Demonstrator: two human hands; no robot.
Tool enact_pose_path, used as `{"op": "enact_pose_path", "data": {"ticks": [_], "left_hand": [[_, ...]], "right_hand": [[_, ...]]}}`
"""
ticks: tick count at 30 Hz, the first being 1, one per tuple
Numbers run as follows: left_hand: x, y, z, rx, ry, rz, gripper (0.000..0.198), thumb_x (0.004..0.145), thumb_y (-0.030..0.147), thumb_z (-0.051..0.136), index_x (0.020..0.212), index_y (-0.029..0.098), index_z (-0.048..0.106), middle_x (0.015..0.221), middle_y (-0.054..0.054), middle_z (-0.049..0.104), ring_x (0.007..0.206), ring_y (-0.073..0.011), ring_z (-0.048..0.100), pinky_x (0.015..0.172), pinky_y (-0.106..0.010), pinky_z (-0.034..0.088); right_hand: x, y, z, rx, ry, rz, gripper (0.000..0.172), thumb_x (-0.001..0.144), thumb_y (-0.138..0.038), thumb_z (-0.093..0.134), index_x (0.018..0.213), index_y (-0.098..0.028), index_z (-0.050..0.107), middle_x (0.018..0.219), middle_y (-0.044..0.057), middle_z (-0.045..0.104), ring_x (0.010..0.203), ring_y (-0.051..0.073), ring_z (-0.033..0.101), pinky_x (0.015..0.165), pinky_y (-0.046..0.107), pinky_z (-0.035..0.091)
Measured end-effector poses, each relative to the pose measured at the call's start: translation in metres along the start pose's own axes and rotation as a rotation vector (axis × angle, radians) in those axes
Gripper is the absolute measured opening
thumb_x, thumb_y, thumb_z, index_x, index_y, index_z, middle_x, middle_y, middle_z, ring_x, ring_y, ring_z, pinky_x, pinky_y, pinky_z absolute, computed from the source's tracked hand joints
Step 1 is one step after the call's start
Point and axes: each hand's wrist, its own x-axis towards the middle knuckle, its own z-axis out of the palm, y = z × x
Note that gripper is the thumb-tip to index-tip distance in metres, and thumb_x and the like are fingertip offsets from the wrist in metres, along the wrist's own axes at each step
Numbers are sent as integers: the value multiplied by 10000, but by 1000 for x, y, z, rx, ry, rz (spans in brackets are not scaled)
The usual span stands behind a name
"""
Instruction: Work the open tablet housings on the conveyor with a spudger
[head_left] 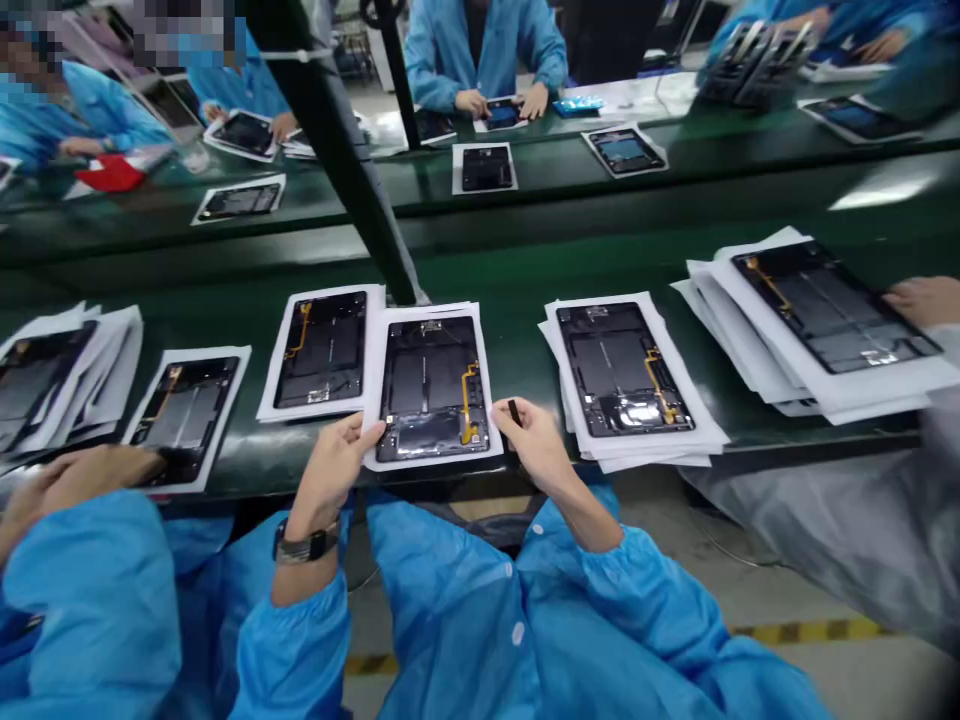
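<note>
My left hand [335,462], with a dark watch on its wrist, pinches the lower left edge of a white sheet [486,375] and the black tablet housing [442,385] on it. An orange flex cable [468,405] runs down the housing's right side. Beside the sheet's right edge, my right hand [531,440] is closed on a small black strip [514,411], held between thumb and fingers. Another housing [322,350] lies on paper just to the left. Farther right, a housing [626,370] rests on several stacked sheets.
A green post [352,170] rises behind the middle housings. Stacks of sheets with housings stand at far left and far right [832,310]. Neighbours' hands are at both sides [97,480]. Across the green bench [525,245], people in blue handle more tablets.
</note>
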Motion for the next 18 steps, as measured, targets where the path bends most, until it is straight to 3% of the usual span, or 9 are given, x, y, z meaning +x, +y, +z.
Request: {"op": "enact_pose_path", "data": {"ticks": [7,11,14,16,18], "left_hand": [[19,-13,4,169,71,75,473,802,562,663,1014,150,756,913,-83,787,857,-258,719,763,-327,563],[23,-20,8,370,217,117,333,810,468,632,902,168,744,866,-80,740,832,-245,651,815,-337,505],[23,-23,6,489,320,118,354,823,438,628,1027,176,750,879,-76,727,808,-245,629,830,-348,467],[26,-23,3,530,320,104,391,834,458,630,1092,188,744,883,-75,737,785,-250,641,791,-343,457],[31,-23,0,556,279,88,368,822,487,653,1031,196,740,855,-80,744,765,-260,659,743,-338,451]], "right_hand": [[23,-6,6,-222,40,-136,279,855,-447,702,853,-169,707,737,2,645,675,154,547,664,283,433],[24,0,3,-291,76,-140,289,849,-461,694,818,-174,706,799,38,717,788,205,635,756,313,484],[20,3,-5,-302,146,-151,286,864,-468,693,848,-183,716,829,41,733,815,208,644,770,314,486],[16,2,-10,-330,163,-134,296,881,-477,690,797,-194,699,755,23,696,757,192,617,727,303,464],[13,0,-10,-374,121,-97,332,894,-492,693,739,-199,677,672,4,644,694,178,582,684,297,432]]}}
